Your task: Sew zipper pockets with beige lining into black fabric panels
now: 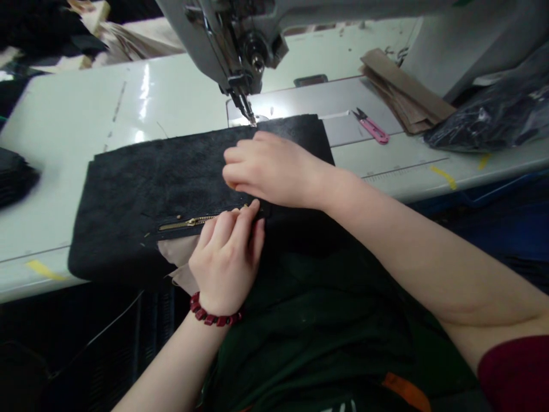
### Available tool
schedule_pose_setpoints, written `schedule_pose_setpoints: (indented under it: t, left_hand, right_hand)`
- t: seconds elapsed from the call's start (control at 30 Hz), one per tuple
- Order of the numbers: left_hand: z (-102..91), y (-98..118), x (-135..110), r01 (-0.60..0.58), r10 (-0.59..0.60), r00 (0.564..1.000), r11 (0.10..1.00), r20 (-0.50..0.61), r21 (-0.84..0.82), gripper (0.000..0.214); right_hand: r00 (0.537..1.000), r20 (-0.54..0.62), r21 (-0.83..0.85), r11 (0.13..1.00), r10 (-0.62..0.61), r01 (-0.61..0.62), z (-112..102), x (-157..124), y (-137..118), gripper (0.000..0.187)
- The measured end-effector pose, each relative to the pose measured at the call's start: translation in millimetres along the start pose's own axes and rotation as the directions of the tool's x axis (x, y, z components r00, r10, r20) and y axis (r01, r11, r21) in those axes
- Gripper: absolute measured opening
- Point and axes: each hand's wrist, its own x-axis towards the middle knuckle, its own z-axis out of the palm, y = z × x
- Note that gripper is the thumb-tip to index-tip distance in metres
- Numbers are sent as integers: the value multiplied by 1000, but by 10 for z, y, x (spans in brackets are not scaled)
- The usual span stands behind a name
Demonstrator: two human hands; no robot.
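Here's the left hand (227, 260), fingertips pinched at the end of the brass zipper (189, 223) set in the black suede panel (128, 212), beige lining (178, 257) poking out below. The right hand (270, 171) presses on the panel, not gripping, as it lies on the white machine table (72, 126), its far edge right by the sewing-machine needle (246, 109). Beyond, pink thread snips (371, 127), brown strips (405, 91), a black plastic bag (484, 123).

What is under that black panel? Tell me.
A beige fabric sticks out beneath the black panel below the brass zipper; the left hand covers the rest, so its extent is hidden.
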Motion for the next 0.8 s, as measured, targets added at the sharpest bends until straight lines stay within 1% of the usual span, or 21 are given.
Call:
schedule_pose_setpoints:
  t: [0.07,0.1,0.13,0.23,0.3,0.4,0.5,0.67,0.8]
  left_hand:
    - [-4,-1,8,14,-14,1000,999,-7,-36,35]
    - [-6,0,14,23,-23,1000,998,-10,-51,34]
    - [-6,3,21,36,-37,999,998,-12,-61,32]
    - [-3,12,51,84,-86,996,994,-28,-70,25]
    - [0,18,73,102,-105,994,992,-44,-71,22]
    - [1,28,98,110,-115,992,991,-55,-78,20]
    - [-1,38,112,120,-125,991,989,-55,-89,21]
    - [-5,49,125,138,-142,989,986,-39,-95,23]
    - [-7,50,128,146,-150,988,984,-31,-106,23]
  right_hand:
    - [989,-83,129,985,124,-112,42,-130,66,23]
    - [980,-115,209,968,164,-137,70,-213,94,21]
    - [975,-133,290,947,180,-135,99,-299,112,20]
    - [981,-136,479,876,138,-56,184,-510,97,20]
    - [984,-130,529,848,122,-35,224,-583,53,20]
    - [983,-121,536,842,134,-49,247,-599,12,20]
    - [986,-95,519,852,134,-66,241,-557,28,18]
    - [992,-63,443,894,106,-67,225,-473,69,15]
    - [994,-13,360,928,104,-92,211,-419,41,11]
